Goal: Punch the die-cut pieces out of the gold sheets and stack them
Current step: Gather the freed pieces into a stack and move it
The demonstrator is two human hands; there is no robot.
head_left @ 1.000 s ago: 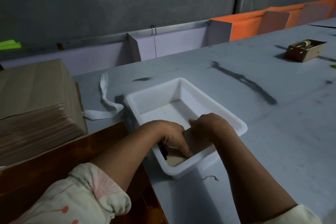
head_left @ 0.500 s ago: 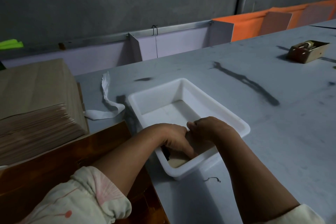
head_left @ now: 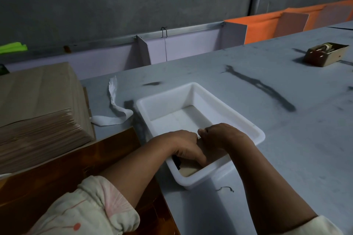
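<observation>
A white plastic tray (head_left: 254,129) stands on the grey table in front of me. Both my hands are inside its near end, resting on a small stack of tan die-cut pieces (head_left: 188,169). My left hand (head_left: 184,146) presses down on the stack with curled fingers. My right hand (head_left: 219,136) lies beside it, fingers bent over the stack's far edge. Most of the stack is hidden under my hands. A shiny gold-brown sheet (head_left: 63,173) lies flat at the near left, partly under my left forearm.
A tall stack of tan sheets (head_left: 38,105) stands at the left. A white paper strip (head_left: 114,108) curls between it and the tray. A small brown box (head_left: 324,54) with a tape roll sits far right. Purple and orange dividers line the back edge.
Both hands have stayed in the tray's near end, shifting only slightly on the stack. The view has moved a little.
</observation>
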